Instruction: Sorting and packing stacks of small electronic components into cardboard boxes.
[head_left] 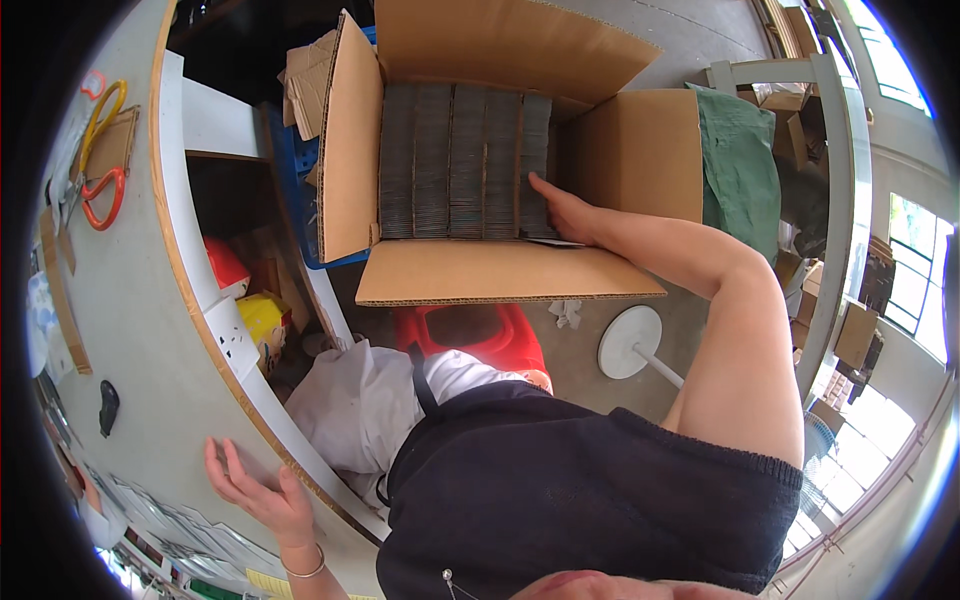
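Observation:
My right hand point(568, 212) reaches into an open cardboard box point(510, 275), at the right end of the packed rows. Inside, several rows of thin dark-grey flat pieces point(432, 165) stand on edge, with cardboard strips between them. The thumb rests against the rightmost row point(535, 130); my other fingers are mostly hidden, so a grip cannot be made out. A thin pale edge shows under that hand. On the left, my left hand point(262, 500) is held over the edge of a grey worktable point(160, 340), palm up, fingers apart, holding nothing.
Orange-handled scissors point(103, 195) and a small black object point(109, 408) lie on the worktable. A red plastic stool point(480, 335) stands below the box, near a white round base with a pole point(630, 342). Green cloth point(740, 165) hangs beside the box's right flap.

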